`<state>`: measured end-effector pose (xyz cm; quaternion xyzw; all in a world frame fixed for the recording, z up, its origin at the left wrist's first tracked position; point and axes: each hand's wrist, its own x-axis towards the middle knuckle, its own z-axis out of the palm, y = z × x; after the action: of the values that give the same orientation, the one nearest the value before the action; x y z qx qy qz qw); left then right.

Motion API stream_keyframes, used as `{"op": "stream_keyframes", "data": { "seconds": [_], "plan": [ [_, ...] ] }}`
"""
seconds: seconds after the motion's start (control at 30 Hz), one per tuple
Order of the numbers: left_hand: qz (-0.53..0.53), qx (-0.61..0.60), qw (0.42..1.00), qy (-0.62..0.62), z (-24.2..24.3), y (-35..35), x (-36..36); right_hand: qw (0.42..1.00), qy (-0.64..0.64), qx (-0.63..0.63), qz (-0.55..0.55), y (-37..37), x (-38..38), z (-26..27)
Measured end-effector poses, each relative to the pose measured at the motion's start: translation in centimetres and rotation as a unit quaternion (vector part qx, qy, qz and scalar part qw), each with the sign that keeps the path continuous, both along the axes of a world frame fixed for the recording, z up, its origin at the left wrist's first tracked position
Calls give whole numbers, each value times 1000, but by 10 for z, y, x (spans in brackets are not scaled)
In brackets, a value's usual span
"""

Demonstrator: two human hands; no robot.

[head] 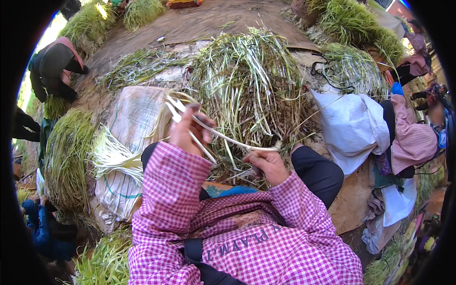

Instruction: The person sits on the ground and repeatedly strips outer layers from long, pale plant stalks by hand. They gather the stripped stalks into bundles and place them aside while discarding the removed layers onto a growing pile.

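Several long white plant stalks [176, 108] pass through my left hand [190, 131], which is closed around them. One stalk [228, 137] curves across to my right hand [269, 164], whose fingers pinch it near its brownish root end. Both hands are raised in front of my lap, over the near edge of a large heap of green and white leafy stalks [245, 82]. Left of my left arm, a bundle of clean white stalks [115, 156] lies on a woven plastic sack [133, 103].
Tall bundles of green stalks [69, 156] stand at the left. A white sack [352, 124] lies at my right, beside a seated person in a checked sleeve [409, 135]. Another person [53, 67] bends over at the upper left. More green bundles [352, 25] are heaped at the far right.
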<state>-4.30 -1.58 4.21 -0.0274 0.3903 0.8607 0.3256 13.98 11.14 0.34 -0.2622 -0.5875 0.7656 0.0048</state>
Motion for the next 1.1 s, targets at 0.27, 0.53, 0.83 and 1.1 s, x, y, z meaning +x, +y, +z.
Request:
{"op": "stream_keyframes", "data": {
  "seconds": [0.27,0.53,0.83,1.1],
  "plan": [
    [92,-15,994,50,22,-33,-78,806,-220,533,130,53,51,-12],
    [68,-28,996,-43,16,-10,-26,798,88,596,-9,12,10,14],
    [-90,-97,991,-26,-22,14,41,965,53,253,48,-18,7,16],
    [-52,-7,999,11,-31,26,71,985,-2,163,55,-43,-9,16]
  ]
}}
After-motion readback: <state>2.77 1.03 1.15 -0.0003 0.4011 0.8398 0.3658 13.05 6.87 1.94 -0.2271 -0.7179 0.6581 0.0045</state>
